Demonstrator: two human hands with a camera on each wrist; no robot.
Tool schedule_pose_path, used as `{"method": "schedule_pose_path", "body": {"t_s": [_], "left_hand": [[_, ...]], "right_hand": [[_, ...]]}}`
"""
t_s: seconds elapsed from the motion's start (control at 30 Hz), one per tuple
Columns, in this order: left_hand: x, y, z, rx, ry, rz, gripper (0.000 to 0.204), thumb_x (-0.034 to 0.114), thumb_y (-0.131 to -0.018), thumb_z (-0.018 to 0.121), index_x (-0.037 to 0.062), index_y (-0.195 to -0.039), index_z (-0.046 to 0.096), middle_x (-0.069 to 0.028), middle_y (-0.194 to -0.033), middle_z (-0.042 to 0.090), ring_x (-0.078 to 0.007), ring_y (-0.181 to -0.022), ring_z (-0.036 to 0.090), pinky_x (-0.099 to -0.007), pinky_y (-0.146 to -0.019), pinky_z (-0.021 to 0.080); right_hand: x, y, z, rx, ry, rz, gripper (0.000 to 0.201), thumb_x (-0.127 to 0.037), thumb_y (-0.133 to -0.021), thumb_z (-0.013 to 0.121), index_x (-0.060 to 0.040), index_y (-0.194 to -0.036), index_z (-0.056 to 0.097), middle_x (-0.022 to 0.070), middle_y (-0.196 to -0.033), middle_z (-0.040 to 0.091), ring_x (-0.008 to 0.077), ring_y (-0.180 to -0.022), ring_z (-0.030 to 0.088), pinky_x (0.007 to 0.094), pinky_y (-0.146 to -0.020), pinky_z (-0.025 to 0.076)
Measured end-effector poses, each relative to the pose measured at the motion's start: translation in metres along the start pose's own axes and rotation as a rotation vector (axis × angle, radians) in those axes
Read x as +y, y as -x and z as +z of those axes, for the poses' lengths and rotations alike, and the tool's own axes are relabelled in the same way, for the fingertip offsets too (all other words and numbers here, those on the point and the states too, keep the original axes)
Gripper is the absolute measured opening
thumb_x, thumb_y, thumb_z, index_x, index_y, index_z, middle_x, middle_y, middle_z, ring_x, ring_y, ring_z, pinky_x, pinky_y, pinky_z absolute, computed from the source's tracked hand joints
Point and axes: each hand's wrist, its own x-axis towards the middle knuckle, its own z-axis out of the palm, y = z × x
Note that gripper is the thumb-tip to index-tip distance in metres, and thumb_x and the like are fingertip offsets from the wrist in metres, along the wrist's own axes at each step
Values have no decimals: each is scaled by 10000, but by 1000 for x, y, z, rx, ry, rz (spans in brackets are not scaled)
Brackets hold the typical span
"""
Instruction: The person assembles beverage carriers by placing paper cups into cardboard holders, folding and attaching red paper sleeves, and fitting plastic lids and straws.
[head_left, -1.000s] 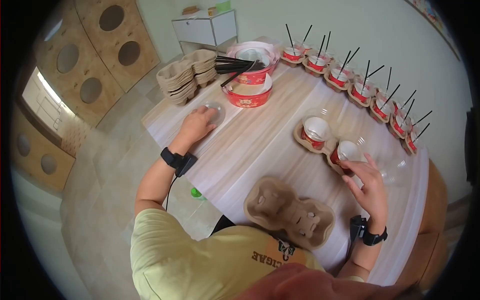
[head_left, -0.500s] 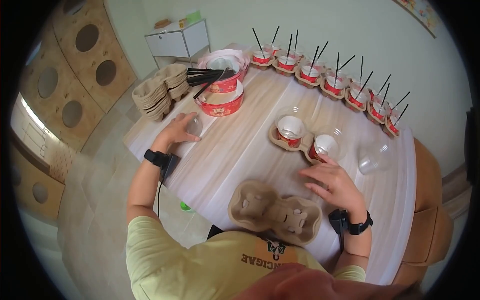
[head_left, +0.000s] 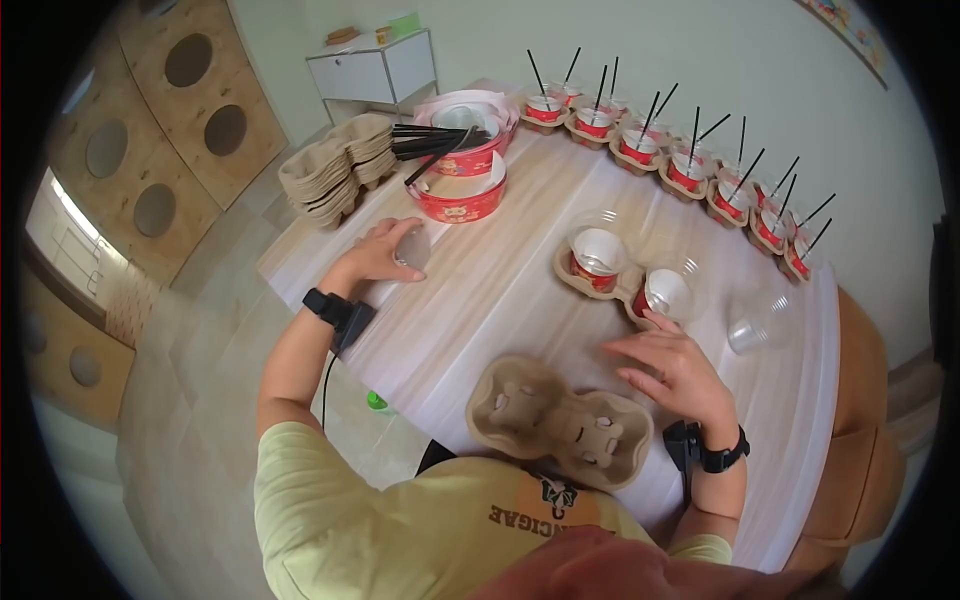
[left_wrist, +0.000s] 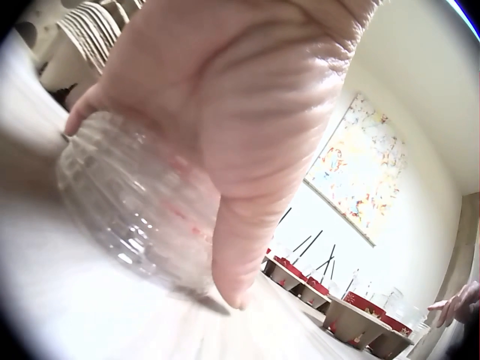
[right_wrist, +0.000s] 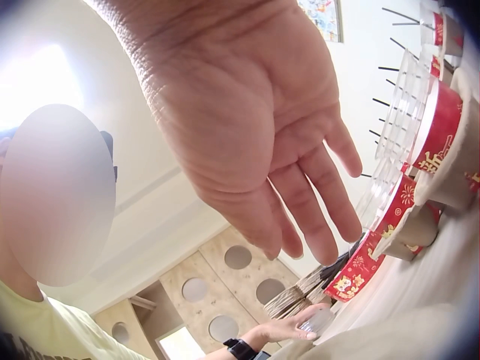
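At the table's left edge my left hand [head_left: 385, 252] grips a clear ribbed plastic cup [head_left: 413, 248], thumb on one side and fingers round the other. In the left wrist view the ribbed plastic [left_wrist: 135, 202] lies close on the tabletop under the palm. My right hand [head_left: 672, 368] hovers with loosely extended fingers beside a two-cup cardboard carrier [head_left: 622, 285]. Its fingertips are right by the nearer red-and-white paper cup [head_left: 664, 291]. The farther paper cup [head_left: 598, 252] sits in the other hollow. Clear plastic rims show above both cups. The right palm [right_wrist: 240, 120] holds nothing.
An unfilled carrier [head_left: 560, 422] lies before me. Clear plastic cups [head_left: 758, 330] lie at right. Red paper tubs [head_left: 460, 205], black straws [head_left: 425, 143] and stacked carriers [head_left: 335, 172] stand back left. Filled carriers with straws [head_left: 690, 175] line the far edge.
My left hand went from lying over the clear cup to gripping round it. My right hand drew back slightly from the nearer paper cup. The head view shifted.
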Motion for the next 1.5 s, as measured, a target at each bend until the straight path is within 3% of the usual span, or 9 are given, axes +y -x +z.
{"method": "schedule_pose_path", "body": {"t_s": [0.17,0.37,0.77,0.83,0.87,0.93,1.07,1.23,1.5], "left_hand": [[21,1,8,14,32,8,1013,473,-519,742,260,-1348,199,-174,-1219,351,-362,-1148,333,-523,-897,273],[59,0,14,40,-49,90,1030,395,-533,756,184,-1357,177,-167,-1195,377,-342,-1111,358,-440,-898,306],[113,-12,9,176,440,422,1118,385,-522,771,119,-1371,95,-159,-1296,294,-310,-1205,279,-406,-965,270],[126,-10,3,49,1015,430,1122,454,-552,752,120,-1374,64,-141,-1305,301,-281,-1196,313,-385,-972,277],[135,-10,0,40,1010,443,1122,454,-552,752,120,-1374,64,-141,-1305,301,-281,-1196,313,-385,-972,277],[159,-11,-2,-206,1433,654,1119,518,-577,728,141,-1375,40,-161,-1280,334,-272,-1146,404,-388,-929,334],[207,-13,2,-455,1583,687,1121,630,-575,660,153,-1373,33,-181,-1269,356,-280,-1156,402,-407,-927,343],[233,-22,18,-712,1756,691,883,508,-752,578,154,-1373,59,-150,-1262,374,-235,-1124,427,-357,-905,372],[229,-26,17,-601,1656,636,681,339,-843,530,89,-1350,151,-150,-1174,472,-221,-1045,501,-354,-898,395]], "right_hand": [[0,-1,1,-28,-21,8,267,-99,-720,626,-63,-982,594,99,-792,606,257,-758,573,442,-957,321],[1,-2,4,-45,-42,18,279,-92,-716,625,-60,-991,591,99,-788,605,252,-755,572,448,-964,314],[6,-4,8,-51,-179,58,278,-65,-740,606,-60,-1017,585,86,-855,622,221,-804,588,404,-939,350],[5,-6,8,0,-444,189,322,-46,-771,580,-44,-1091,541,85,-953,606,180,-812,590,345,-864,414],[2,-8,8,14,-439,193,322,-46,-771,580,-44,-1091,541,85,-953,606,180,-812,590,345,-864,414],[-6,-15,8,202,-727,277,400,-30,-797,553,-36,-1186,458,89,-1039,558,125,-810,571,257,-763,448],[-9,-25,8,360,-915,392,437,-46,-826,528,-41,-1239,386,68,-938,555,65,-733,551,198,-603,453],[-2,-21,10,355,-763,523,314,-111,-863,499,-42,-1168,467,11,-744,572,58,-552,526,182,-475,418],[8,-22,8,587,-865,569,255,-206,-902,437,0,-1008,544,52,-687,583,100,-532,562,193,-472,464]]}}
